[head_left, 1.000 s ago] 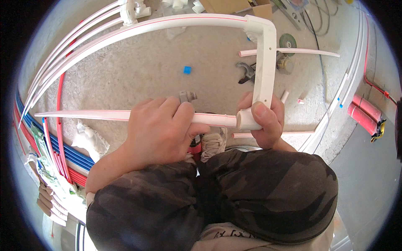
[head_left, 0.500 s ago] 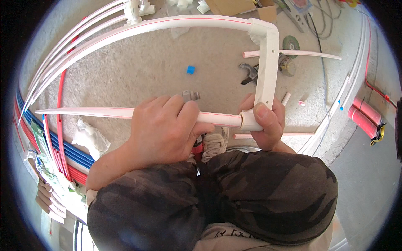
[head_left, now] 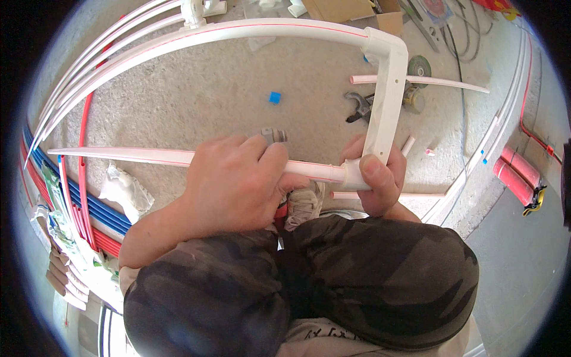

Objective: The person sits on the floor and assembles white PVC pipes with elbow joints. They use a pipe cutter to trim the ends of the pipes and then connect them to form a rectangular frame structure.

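My left hand (head_left: 235, 178) is closed round a long white plastic pipe (head_left: 134, 154) with a thin red stripe. That pipe's right end meets the lower elbow of a white double-elbow pipe fitting (head_left: 386, 101), a flat bar with small holes. My right hand (head_left: 383, 184) grips this lower elbow, thumb in front and fingers behind. From the fitting's upper elbow a second white striped pipe (head_left: 238, 30) curves away to the far left. How deep the lower pipe sits in its socket is hidden.
On the concrete floor lie a blue scrap (head_left: 274, 97), a metal-coloured fitting (head_left: 273, 135), a power tool (head_left: 413, 98) and cut pipe pieces (head_left: 449, 83). Blue pipes (head_left: 104, 208) and red pipes (head_left: 107, 243) run at left. Red cylinders (head_left: 517, 175) lie at right. My knees are close below.
The gap at the lower elbow's mouth no longer shows; the pipe end now meets the socket. The fitting's top has shifted slightly right in view. Both hands keep their grip.
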{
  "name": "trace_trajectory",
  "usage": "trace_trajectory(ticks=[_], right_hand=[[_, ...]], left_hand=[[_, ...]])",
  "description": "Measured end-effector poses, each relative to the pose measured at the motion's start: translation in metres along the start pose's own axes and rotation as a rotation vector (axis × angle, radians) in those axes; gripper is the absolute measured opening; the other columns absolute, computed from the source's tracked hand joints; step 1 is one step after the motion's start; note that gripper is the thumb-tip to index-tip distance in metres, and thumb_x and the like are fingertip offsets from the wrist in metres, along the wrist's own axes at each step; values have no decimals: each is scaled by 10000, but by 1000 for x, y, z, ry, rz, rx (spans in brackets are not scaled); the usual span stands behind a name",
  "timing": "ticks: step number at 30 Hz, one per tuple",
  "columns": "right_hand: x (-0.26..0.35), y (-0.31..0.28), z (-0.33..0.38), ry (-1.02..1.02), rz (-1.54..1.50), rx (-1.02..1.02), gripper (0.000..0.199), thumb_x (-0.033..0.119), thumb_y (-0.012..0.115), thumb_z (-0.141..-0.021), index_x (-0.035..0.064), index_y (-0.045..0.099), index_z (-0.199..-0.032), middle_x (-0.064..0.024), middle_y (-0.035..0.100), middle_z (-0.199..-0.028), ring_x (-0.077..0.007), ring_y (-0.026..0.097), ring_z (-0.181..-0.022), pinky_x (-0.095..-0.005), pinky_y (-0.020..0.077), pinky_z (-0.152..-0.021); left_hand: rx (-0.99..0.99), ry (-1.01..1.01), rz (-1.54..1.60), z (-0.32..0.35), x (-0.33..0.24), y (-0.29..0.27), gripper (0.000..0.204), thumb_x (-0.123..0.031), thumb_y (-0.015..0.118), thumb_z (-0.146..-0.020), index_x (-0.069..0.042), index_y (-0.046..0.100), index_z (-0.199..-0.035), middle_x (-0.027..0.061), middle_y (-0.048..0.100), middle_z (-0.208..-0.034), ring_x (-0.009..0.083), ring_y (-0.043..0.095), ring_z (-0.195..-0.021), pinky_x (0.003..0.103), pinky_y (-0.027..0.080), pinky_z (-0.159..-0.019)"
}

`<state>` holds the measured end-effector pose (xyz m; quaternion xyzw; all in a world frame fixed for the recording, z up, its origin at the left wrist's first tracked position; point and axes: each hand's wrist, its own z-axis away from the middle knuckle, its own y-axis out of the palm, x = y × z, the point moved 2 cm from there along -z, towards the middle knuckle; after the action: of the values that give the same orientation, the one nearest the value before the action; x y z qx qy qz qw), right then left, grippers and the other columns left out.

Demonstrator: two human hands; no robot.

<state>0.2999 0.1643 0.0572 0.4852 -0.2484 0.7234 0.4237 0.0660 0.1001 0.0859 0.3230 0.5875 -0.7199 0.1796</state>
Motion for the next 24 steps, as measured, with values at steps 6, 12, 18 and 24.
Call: trace_trajectory(ticks=[6, 12, 18, 24], right_hand=[[-23, 3, 13, 65, 9, -260, 441, 425, 654, -852, -10, 642, -923, -102, 631, -845, -180, 577, -755, -327, 456, -664], [-27, -8, -2, -93, -116, -47, 467, 398, 678, -841, -35, 633, -1010, -124, 628, -935, -186, 585, -777, -326, 477, -690], [-36, -7, 12, 163, -60, -225, 403, 363, 620, -875, -19, 616, -1005, -117, 627, -961, -200, 621, -829, -372, 536, -804], [-9, 11, -12, 38, 5, 56, 506, 481, 597, -867, -24, 607, -838, -139, 606, -786, -172, 518, -708, -319, 388, -630]], left_hand=[[173, -103, -30, 2, 3, 3, 367, -417, 710, -890, -86, 590, -788, 107, 602, -717, 321, 644, -631, 458, 493, -560], [50, -25, 32, 4, 4, 2, 358, -387, 688, -911, -71, 596, -770, 132, 618, -711, 340, 666, -647, 461, 521, -561], [56, -106, -14, 7, 9, -1, 357, -398, 702, -895, -70, 612, -783, 126, 631, -726, 336, 664, -652, 465, 515, -579], [-11, -30, -19, 5, 8, 4, 352, -343, 775, -827, -84, 546, -763, 104, 540, -685, 341, 599, -604, 454, 456, -552]])
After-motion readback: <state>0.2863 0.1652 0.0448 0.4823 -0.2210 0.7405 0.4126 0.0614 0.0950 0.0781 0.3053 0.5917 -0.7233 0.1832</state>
